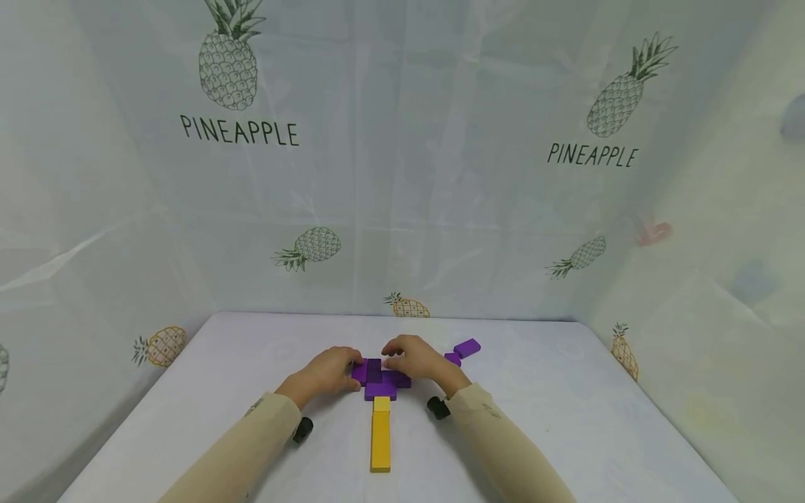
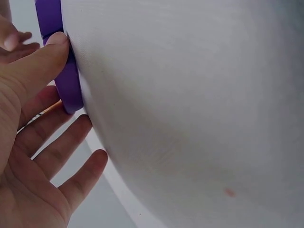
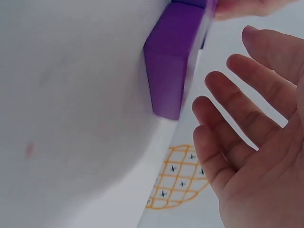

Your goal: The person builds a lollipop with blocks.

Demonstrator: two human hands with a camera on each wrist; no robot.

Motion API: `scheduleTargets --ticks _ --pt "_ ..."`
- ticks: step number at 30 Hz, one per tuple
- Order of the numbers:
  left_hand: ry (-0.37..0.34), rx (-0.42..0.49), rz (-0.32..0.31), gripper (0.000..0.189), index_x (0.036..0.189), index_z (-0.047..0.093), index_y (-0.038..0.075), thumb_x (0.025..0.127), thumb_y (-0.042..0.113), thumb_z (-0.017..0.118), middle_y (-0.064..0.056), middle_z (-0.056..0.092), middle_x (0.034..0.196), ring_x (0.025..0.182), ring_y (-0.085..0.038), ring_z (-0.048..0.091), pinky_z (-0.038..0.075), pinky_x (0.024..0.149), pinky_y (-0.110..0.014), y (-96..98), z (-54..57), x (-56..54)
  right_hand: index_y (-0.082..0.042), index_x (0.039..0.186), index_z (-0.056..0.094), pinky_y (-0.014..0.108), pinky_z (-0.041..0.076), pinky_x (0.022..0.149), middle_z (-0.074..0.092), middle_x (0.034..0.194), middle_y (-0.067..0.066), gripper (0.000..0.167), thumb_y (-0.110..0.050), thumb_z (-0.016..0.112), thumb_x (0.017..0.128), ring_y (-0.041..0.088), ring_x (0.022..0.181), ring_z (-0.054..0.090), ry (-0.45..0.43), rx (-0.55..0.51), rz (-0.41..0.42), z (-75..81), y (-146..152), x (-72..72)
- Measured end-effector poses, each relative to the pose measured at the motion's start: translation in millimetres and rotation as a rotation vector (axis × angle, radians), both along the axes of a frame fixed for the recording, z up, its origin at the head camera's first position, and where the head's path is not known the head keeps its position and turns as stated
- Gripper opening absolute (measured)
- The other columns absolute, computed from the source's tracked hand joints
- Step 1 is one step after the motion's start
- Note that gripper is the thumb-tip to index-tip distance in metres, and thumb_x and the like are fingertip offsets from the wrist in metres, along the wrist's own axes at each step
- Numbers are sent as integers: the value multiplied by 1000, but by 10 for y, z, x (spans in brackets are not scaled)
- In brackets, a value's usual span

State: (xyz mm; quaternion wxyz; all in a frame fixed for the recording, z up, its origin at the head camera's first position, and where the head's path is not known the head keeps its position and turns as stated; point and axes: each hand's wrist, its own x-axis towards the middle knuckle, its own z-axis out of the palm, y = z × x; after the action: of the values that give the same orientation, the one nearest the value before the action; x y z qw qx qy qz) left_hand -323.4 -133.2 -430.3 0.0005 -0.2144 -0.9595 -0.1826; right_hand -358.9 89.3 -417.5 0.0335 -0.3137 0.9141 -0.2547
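Observation:
Several flat purple blocks lie together mid-table, a darker one [image 1: 374, 370] among them. My left hand [image 1: 330, 370] pinches the leftmost purple block [image 1: 360, 372] between thumb and fingers. The left wrist view shows the thumb on the near side of that block [image 2: 71, 90], fingertips along its other side. My right hand [image 1: 415, 356] is over the right end of the cluster, fingers loosely bent and holding nothing. In the right wrist view its fingers are spread apart beside a purple block [image 3: 166, 78]. A wide purple block [image 1: 380, 392] forms the cluster's front edge.
In line below the cluster lie a small yellow block [image 1: 381, 404] and a long yellow block [image 1: 380, 443]. Beyond the right wrist are two loose purple blocks, one farther out [image 1: 467, 348] and one nearer [image 1: 453, 358]. A pineapple-print curtain [image 1: 402, 175] surrounds the white table [image 1: 566, 419].

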Motion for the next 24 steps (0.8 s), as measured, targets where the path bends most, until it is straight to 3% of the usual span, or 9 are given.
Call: scheduleTargets --ticks 10,24 --pt "-7 6 8 45 114 66 11 76 28 81 -8 64 118 113 -28 56 43 102 -46 -5 -30 -20 -5 114 68 38 51 88 66 105 0 28 -22 63 92 22 100 60 57 -29 5 12 335 76" --pt "-9 6 15 42 113 66 11 76 27 81 -6 64 117 111 -27 56 43 101 -45 3 -6 -1 -3 113 67 43 50 89 67 108 8 29 -20 67 90 25 103 59 96 -22 -69 11 691 76"
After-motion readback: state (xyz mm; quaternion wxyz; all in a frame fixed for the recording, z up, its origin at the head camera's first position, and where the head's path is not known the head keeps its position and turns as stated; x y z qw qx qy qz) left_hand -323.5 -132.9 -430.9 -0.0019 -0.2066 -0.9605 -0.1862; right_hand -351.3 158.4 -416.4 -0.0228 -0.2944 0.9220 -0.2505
